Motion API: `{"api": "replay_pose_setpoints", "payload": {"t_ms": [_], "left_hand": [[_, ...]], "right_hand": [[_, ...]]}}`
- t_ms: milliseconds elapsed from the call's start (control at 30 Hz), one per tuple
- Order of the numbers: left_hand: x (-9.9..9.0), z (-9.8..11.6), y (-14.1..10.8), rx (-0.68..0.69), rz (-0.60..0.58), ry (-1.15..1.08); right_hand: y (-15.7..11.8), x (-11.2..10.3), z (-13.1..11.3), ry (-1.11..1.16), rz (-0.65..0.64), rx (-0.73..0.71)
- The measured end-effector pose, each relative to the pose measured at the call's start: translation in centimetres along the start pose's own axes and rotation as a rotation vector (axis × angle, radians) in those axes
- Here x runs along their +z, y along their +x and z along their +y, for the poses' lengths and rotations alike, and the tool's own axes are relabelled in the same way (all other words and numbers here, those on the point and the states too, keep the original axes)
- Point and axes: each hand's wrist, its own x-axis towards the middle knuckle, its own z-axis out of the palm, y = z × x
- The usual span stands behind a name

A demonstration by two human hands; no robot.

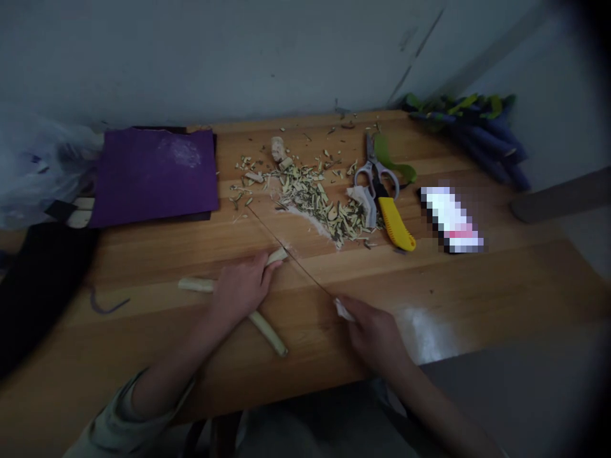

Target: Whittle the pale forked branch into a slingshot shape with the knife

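My left hand (pixel 242 284) presses down on the table, its fingers closed round a pale peeled stick (pixel 277 256) whose end pokes out past the thumb. A second pale stick (pixel 268 333) slants out from under the same hand toward the front edge. To the left, another pale length (pixel 195 284) shows, perhaps part of one of these. My right hand (pixel 377 331) grips the white-wrapped end of a thin, dark saw-like blade (pixel 308 272). That blade runs away to the upper left and crosses at the tip of the held stick. Whether it cuts into the wood, I cannot tell.
Behind the hands lies a heap of shavings (pixel 310 191), with scissors (pixel 375 168) and a yellow-handled cutter (pixel 397 222) beside it. A phone (pixel 451 219) rests at right, bluish stalks (pixel 487 137) behind. Purple sheet (pixel 155 178) and plastic bag (pixel 42 165) stand left.
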Motion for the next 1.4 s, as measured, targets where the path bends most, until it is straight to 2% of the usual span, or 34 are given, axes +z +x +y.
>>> {"api": "replay_pose_setpoints", "payload": {"t_ms": [133, 300, 467, 533, 733, 900, 1033, 1133, 1267, 1400], "left_hand": [[0.2, -0.1, 0.0, 0.023, -0.007, 0.014], [0.1, 0.0, 0.0, 0.003, -0.004, 0.014], [0.0, 0.0, 0.1, -0.017, 0.003, 0.01], [-0.1, 0.0, 0.0, -0.024, 0.002, 0.006], [0.1, -0.1, 0.0, -0.041, -0.009, -0.045], [-1.0, -0.8, -1.1, -0.031, 0.003, -0.27], [-3.8, -1.5, -2.7, 0.038, -0.083, -0.645], [-5.4, -1.7, -3.0, 0.011, -0.215, -0.974], [-5.7, -1.9, -1.9, -0.116, -0.446, -1.291], [-5.3, -2.2, -0.5, -0.091, -0.677, -1.586]], "right_hand": [[-1.3, -0.8, 0.4, -0.004, 0.007, 0.077], [0.4, -0.2, -0.9, 0.014, -0.067, 0.004], [-2.6, -0.4, 0.9, 0.019, -0.021, 0.145], [-3.1, -0.5, 1.4, 0.004, 0.027, 0.171], [-2.3, -0.8, 1.6, -0.067, 0.193, 0.24], [-2.8, -0.9, 2.4, 0.009, 0.258, 0.235], [-2.0, -0.7, 2.2, 0.076, 0.266, 0.203], [-1.9, -0.6, 1.9, 0.09, 0.301, 0.134], [-3.0, 0.1, 1.4, 0.055, 0.375, -0.072], [-3.3, 1.0, 0.1, 0.036, 0.412, -0.153]]}}
